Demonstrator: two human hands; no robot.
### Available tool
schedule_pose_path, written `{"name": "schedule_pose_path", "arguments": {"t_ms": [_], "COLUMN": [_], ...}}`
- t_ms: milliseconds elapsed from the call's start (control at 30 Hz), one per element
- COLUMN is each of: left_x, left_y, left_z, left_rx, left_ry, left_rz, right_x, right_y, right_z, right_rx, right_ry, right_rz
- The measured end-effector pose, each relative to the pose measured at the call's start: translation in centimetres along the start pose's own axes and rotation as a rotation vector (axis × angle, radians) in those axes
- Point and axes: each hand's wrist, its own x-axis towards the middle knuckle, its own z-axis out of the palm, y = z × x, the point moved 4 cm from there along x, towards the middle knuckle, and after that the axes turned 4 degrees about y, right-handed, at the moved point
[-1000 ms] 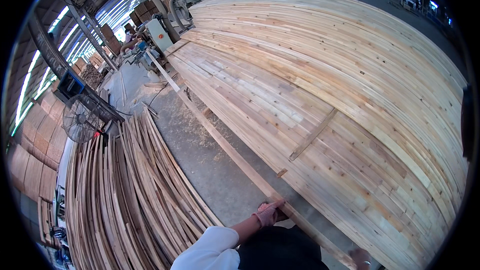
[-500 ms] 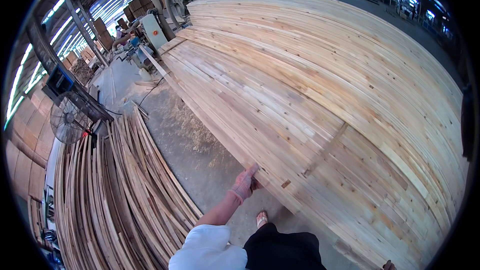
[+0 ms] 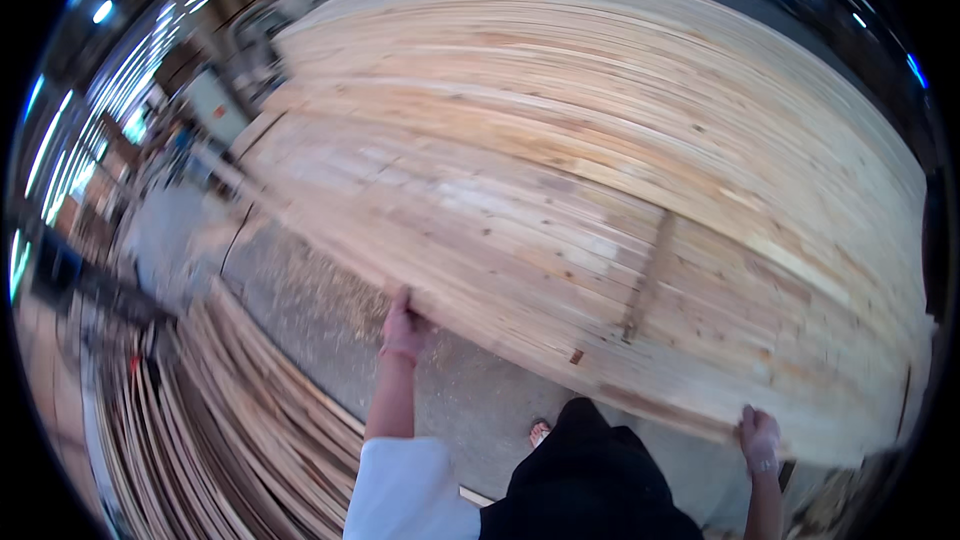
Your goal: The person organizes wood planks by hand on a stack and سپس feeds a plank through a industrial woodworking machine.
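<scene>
Gripping plank stack [image 3: 600, 200] edge | left hand [image 3: 403, 328] | right hand [image 3: 760, 437] | fingers apparently curled over

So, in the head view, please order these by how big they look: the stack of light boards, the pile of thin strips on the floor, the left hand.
1. Stack of light boards: fills most of the view.
2. Pile of thin strips: lower left, clearly smaller.
3. Left hand: smallest, gripping the stack's near edge.
</scene>
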Motion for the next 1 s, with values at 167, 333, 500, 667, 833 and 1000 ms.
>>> {"name": "schedule_pose_path", "arguments": {"t_ms": [167, 333, 500, 667, 833, 1000], "left_x": [-4.2, -12.0, -17.5, -11.4, -5.9, -4.8], "left_y": [-6.1, -22.5, -26.6, -23.3, -14.5, -10.4], "left_z": [-3.7, -2.4, 3.6, 0.5, -4.2, -4.8], "left_rx": [0.218, 0.305, 0.444, 0.496, 0.535, 0.262], "left_ry": [-0.147, -0.535, -0.675, -0.413, -0.109, -0.031], "left_rz": [-0.222, -0.708, -0.777, -0.652, -0.376, -0.322], "right_x": [0.0, -1.9, -4.8, -5.3, -2.6, -2.6], "right_y": [-9.7, -19.4, -28.2, -26.9, -15.2, -9.1], "right_z": [7.6, 10.7, 11.7, 12.3, 7.5, 8.1], "right_rx": [0.014, 0.122, 0.188, 0.117, -0.206, 0.034], "right_ry": [-0.22, -0.449, -0.527, -0.338, -0.546, -0.597], "right_rz": [-0.132, -0.242, -0.593, -0.739, -0.323, -0.123]}}
